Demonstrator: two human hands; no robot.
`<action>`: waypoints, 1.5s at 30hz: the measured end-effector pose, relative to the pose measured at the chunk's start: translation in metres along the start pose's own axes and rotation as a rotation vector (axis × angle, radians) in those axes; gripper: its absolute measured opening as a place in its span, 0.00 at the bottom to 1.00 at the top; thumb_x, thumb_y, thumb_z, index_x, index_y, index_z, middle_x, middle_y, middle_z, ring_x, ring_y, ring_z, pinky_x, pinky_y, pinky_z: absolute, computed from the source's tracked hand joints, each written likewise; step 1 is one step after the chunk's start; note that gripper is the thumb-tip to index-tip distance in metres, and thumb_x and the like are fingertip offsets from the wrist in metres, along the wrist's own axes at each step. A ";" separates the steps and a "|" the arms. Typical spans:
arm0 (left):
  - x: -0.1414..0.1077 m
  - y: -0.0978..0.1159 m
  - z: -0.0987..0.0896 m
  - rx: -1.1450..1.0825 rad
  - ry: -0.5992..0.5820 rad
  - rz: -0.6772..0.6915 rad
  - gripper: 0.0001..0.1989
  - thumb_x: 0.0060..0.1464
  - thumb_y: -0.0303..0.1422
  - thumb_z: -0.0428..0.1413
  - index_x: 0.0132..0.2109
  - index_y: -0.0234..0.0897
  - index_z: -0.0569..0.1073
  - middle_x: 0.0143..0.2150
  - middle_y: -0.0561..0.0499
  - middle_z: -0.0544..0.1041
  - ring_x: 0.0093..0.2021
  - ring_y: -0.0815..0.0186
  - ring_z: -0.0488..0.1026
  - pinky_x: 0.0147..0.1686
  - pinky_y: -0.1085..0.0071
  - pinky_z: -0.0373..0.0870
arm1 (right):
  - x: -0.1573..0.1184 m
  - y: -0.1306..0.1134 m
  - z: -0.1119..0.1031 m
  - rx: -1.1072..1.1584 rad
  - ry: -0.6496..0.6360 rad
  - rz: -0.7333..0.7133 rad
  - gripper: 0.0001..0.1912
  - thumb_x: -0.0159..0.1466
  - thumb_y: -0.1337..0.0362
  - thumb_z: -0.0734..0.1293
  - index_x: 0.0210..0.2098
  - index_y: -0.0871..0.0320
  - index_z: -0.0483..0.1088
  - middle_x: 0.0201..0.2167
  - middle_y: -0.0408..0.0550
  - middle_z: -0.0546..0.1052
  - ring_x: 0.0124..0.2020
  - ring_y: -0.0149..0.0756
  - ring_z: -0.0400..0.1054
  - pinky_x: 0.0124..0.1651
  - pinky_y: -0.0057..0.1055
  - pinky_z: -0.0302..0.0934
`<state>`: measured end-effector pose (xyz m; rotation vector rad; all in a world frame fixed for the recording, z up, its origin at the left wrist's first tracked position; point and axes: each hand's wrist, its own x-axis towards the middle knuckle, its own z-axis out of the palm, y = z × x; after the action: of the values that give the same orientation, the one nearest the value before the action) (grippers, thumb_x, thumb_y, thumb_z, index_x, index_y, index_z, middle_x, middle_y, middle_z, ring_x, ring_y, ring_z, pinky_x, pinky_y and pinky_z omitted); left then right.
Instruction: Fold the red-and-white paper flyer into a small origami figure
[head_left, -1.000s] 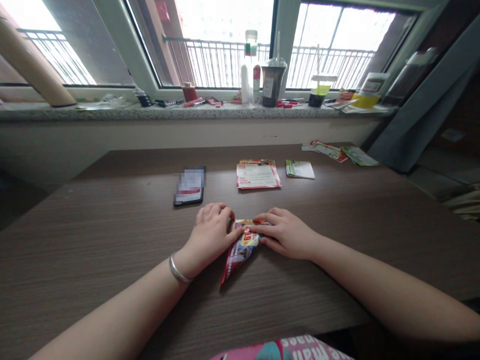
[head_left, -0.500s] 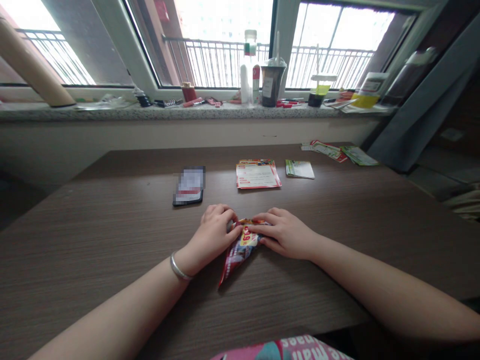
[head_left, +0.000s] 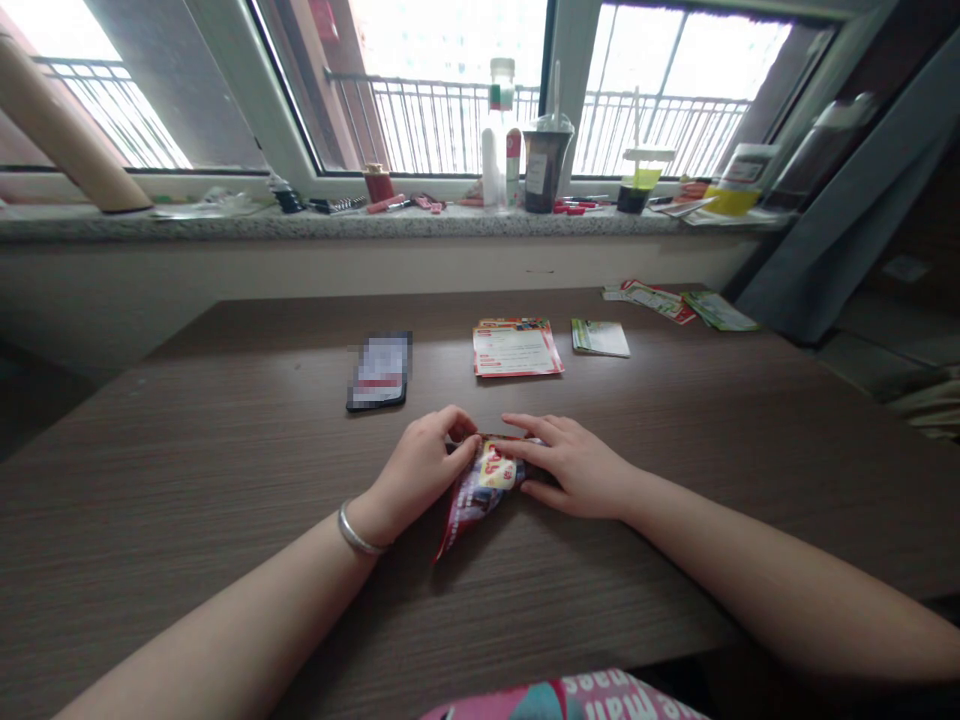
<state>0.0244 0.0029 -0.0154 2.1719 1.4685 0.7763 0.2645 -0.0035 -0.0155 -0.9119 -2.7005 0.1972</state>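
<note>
A colourful folded paper (head_left: 480, 492), red and blue with a yellow patch, forms a pointed cone shape on the brown table, its tip toward me. My left hand (head_left: 424, 458) pinches its upper left edge between thumb and fingers; a silver bangle is on that wrist. Over the paper's upper right part lies my right hand (head_left: 566, 462), fingers spread and touching it, thumb apart below. The far edge of the paper is partly covered by my fingers.
Beyond my hands on the table (head_left: 225, 450) lie a phone (head_left: 380, 372), a stack of printed sheets (head_left: 517, 350), a smaller stack (head_left: 600, 339) and leaflets (head_left: 660, 302) at the back right. Bottles and cups line the windowsill (head_left: 420, 226).
The paper has shifted and its tip has moved slightly up and left. My left fingers have drawn into a tighter pinch at its edge. My right fingers are spread a little wider.
</note>
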 end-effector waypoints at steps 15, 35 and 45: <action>-0.009 0.014 -0.001 -0.234 0.069 -0.006 0.09 0.57 0.39 0.56 0.37 0.38 0.75 0.33 0.54 0.78 0.33 0.67 0.75 0.35 0.72 0.71 | 0.009 0.000 0.007 0.422 0.122 0.352 0.11 0.63 0.62 0.67 0.44 0.55 0.76 0.39 0.48 0.80 0.43 0.40 0.69 0.48 0.38 0.61; -0.011 0.018 0.008 -0.441 0.026 -0.135 0.13 0.53 0.43 0.58 0.34 0.35 0.74 0.30 0.51 0.77 0.30 0.67 0.73 0.30 0.73 0.70 | 0.009 0.000 0.010 0.550 0.273 0.396 0.05 0.62 0.65 0.67 0.30 0.57 0.73 0.31 0.44 0.75 0.35 0.33 0.69 0.40 0.31 0.61; -0.012 0.020 0.007 -0.354 0.066 -0.107 0.15 0.55 0.45 0.56 0.31 0.36 0.71 0.26 0.53 0.75 0.27 0.68 0.70 0.26 0.74 0.66 | 0.009 -0.003 0.009 0.611 0.239 0.441 0.03 0.59 0.64 0.69 0.32 0.57 0.73 0.30 0.43 0.75 0.32 0.32 0.68 0.36 0.29 0.61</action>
<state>0.0395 -0.0155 -0.0118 1.8056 1.3474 0.9936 0.2528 -0.0006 -0.0216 -1.2051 -1.9956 0.8817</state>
